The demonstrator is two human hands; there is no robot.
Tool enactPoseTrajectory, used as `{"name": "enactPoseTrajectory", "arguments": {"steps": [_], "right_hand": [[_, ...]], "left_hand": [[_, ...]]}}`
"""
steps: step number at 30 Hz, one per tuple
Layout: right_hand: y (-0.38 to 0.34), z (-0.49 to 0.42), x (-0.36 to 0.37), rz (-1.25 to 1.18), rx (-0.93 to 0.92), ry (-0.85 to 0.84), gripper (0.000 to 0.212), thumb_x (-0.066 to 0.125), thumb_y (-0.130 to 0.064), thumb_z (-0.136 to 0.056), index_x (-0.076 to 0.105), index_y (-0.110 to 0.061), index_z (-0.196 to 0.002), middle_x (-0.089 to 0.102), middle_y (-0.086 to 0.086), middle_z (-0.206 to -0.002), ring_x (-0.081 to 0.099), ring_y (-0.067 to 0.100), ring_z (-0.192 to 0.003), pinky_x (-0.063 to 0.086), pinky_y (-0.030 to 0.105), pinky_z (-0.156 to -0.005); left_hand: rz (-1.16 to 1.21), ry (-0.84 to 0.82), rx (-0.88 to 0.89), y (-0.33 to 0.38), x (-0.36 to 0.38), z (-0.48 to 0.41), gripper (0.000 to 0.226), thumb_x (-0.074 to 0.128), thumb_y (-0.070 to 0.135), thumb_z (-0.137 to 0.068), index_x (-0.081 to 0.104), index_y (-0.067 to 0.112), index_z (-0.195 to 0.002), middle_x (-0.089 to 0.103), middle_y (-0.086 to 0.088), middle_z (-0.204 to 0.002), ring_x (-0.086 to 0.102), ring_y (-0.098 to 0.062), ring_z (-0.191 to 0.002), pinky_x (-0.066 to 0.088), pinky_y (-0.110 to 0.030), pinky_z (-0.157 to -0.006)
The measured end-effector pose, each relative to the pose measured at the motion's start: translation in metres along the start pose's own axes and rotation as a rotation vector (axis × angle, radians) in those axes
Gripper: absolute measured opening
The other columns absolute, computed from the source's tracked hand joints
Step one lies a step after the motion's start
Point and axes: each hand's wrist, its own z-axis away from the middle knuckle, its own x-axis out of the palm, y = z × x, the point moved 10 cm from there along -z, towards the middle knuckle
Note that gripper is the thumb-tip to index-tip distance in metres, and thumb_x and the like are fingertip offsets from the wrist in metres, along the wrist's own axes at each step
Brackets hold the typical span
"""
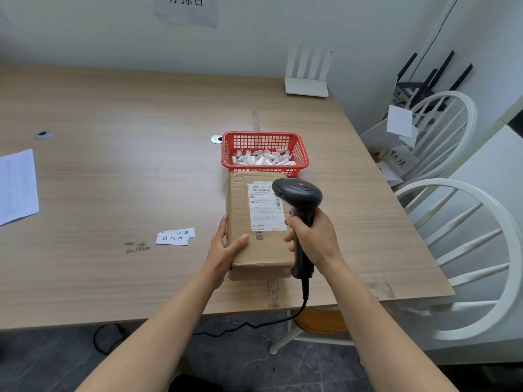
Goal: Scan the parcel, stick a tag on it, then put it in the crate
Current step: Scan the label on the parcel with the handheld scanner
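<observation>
Cardboard parcel (256, 222) flat on wooden tabletop (113, 171), near front edge, long axis running away from viewer; white shipping label (264, 206) with barcode on upper face, right half. Left hand (225, 248) gripping parcel's near-left corner, thumb across top face, fingers down the left side. Right hand (311, 236) wrapped tight round grip of black barcode scanner (300, 210); scanner head above label's right edge, covering part of it, pointing left and down. Scanner cable (283, 321) trailing off the tabletop edge toward the floor. Red plastic basket (264, 140) just beyond parcel's far end, touching or nearly so; small white tags (261, 159) heaped inside. Two white paper slips (174, 237) with printed characters left of parcel, overlapping, apart from it. Printed sheet (17, 185) at far left of tabletop. White router (307, 86) at back right corner. Two white chairs (464, 244) along right side.
</observation>
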Motion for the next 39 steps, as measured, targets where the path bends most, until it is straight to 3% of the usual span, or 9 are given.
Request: {"name": "enactPoseTrajectory", "arguments": {"steps": [3, 9, 14, 17, 21, 23, 27, 30, 39], "right_hand": [[0.010, 0.001, -0.005, 0.000, 0.021, 0.005, 0.017, 0.056, -0.011, -0.081, 0.055, -0.003, -0.096, 0.062, 0.015, -0.077, 0.063, 0.021, -0.061, 0.056, 0.036, -0.058], [0.034, 0.002, -0.020, -0.004, 0.064, 0.013, 0.021, 0.057, -0.012, -0.084, 0.054, -0.002, -0.102, 0.060, 0.011, -0.070, 0.063, 0.022, -0.061, 0.056, 0.037, -0.060], [0.051, -0.008, -0.044, 0.075, 0.075, 0.081, 0.016, 0.058, -0.016, -0.083, 0.050, -0.011, -0.097, 0.059, 0.008, -0.070, 0.062, 0.023, -0.063, 0.056, 0.047, -0.070], [0.063, -0.019, -0.055, 0.169, 0.089, 0.111, 0.022, 0.058, -0.022, -0.085, 0.047, -0.011, -0.101, 0.059, 0.005, -0.077, 0.063, 0.021, -0.064, 0.057, 0.046, -0.072], [0.089, -0.042, -0.069, 0.323, 0.173, 0.164, 0.044, 0.057, -0.034, -0.084, 0.042, -0.006, -0.114, 0.062, 0.016, -0.104, 0.062, 0.036, -0.094, 0.051, 0.042, -0.083], [0.103, -0.053, -0.070, 0.390, 0.232, 0.144, 0.053, 0.055, -0.034, -0.085, 0.036, -0.001, -0.122, 0.056, 0.020, -0.118, 0.055, 0.037, -0.107, 0.043, 0.036, -0.082], [0.136, -0.065, -0.065, 0.530, 0.369, 0.050, 0.065, 0.048, -0.028, -0.086, 0.017, -0.001, -0.137, 0.033, 0.022, -0.139, 0.043, 0.040, -0.120, 0.039, 0.047, -0.098], [0.153, -0.069, -0.061, 0.627, 0.435, 0.020, 0.070, 0.050, -0.026, -0.087, 0.011, 0.000, -0.139, 0.024, 0.023, -0.142, 0.041, 0.042, -0.122, 0.037, 0.047, -0.101], [0.165, -0.073, -0.053, 0.741, 0.393, 0.101, 0.065, 0.057, -0.024, -0.086, 0.023, 0.001, -0.135, 0.034, 0.025, -0.137, 0.048, 0.043, -0.116, 0.044, 0.048, -0.094]], "left_hand": [[0.003, -0.004, -0.061, -0.014, 0.004, -0.003, 0.081, 0.066, 0.033, -0.069, 0.026, 0.038, -0.139, 0.049, -0.003, -0.136, 0.054, -0.026, -0.120, 0.050, -0.033, -0.089], [0.004, 0.024, -0.090, -0.024, 0.008, -0.008, 0.072, 0.061, 0.016, -0.085, 0.021, 0.029, -0.144, 0.046, -0.006, -0.136, 0.054, -0.023, -0.110, 0.049, -0.022, -0.075], [-0.122, 0.063, -0.106, -0.021, 0.006, -0.008, 0.070, 0.061, 0.018, -0.085, 0.023, 0.026, -0.143, 0.045, 0.000, -0.126, 0.051, -0.020, -0.111, 0.045, -0.032, -0.090], [-0.326, 0.089, -0.081, -0.013, 0.002, -0.010, 0.084, 0.066, 0.036, -0.078, 0.016, 0.034, -0.145, 0.037, -0.003, -0.137, 0.048, -0.022, -0.123, 0.041, -0.040, -0.106], [-0.613, 0.122, 0.022, 0.008, 0.006, -0.008, 0.076, 0.062, 0.028, -0.084, 0.018, 0.026, -0.146, 0.027, -0.015, -0.144, 0.035, -0.026, -0.133, 0.029, -0.036, -0.112], [-0.727, 0.105, 0.036, 0.012, 0.012, -0.006, 0.075, 0.060, 0.031, -0.085, 0.016, 0.025, -0.146, 0.016, -0.015, -0.151, 0.029, -0.027, -0.137, 0.028, -0.036, -0.112], [-0.876, 0.007, 0.042, 0.008, 0.024, -0.002, 0.084, 0.061, 0.038, -0.082, 0.010, 0.021, -0.146, 0.003, -0.012, -0.154, 0.024, -0.029, -0.141, 0.028, -0.039, -0.115], [-0.893, -0.040, 0.038, 0.005, 0.027, 0.003, 0.094, 0.066, 0.041, -0.077, 0.005, 0.019, -0.146, 0.001, -0.011, -0.154, 0.020, -0.027, -0.142, 0.027, -0.040, -0.116], [-0.927, -0.089, 0.025, 0.003, 0.024, 0.015, 0.096, 0.064, 0.044, -0.079, 0.002, 0.017, -0.147, -0.001, -0.008, -0.155, 0.018, -0.022, -0.144, 0.024, -0.033, -0.117]]}}
